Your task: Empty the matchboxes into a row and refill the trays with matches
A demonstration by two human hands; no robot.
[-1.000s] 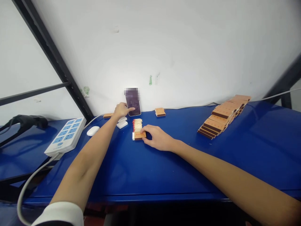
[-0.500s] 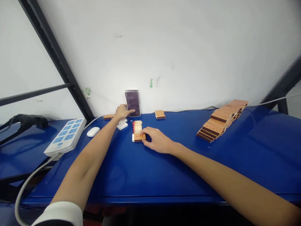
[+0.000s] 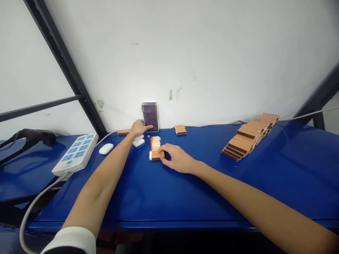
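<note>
A phone (image 3: 151,114) leans upright against the wall. My left hand (image 3: 138,127) is at its lower left edge, thumb laid across the screen and the other fingers bent by the side, partly hidden. My right hand (image 3: 176,157) pinches the right end of a matchbox (image 3: 158,155) lying on the blue table (image 3: 169,197). The box's white inner tray sticks out slightly at the left. Just behind the box lies a row of matches (image 3: 155,142), their red heads to the left. White flat pieces (image 3: 138,141) lie beneath and beside my left wrist.
Many matchboxes (image 3: 249,135) lean in an overlapping pile at the right. More matchboxes (image 3: 180,129) lie by the wall, others (image 3: 123,132) behind my left forearm. A white earbud case (image 3: 106,148), a power strip (image 3: 75,154) and a black strap-like object (image 3: 34,137) are at the left.
The view has shifted slightly. My left hand stays at the phone, its fingers drawn in a little closer to the edge. My right hand keeps its hold on the matchbox.
</note>
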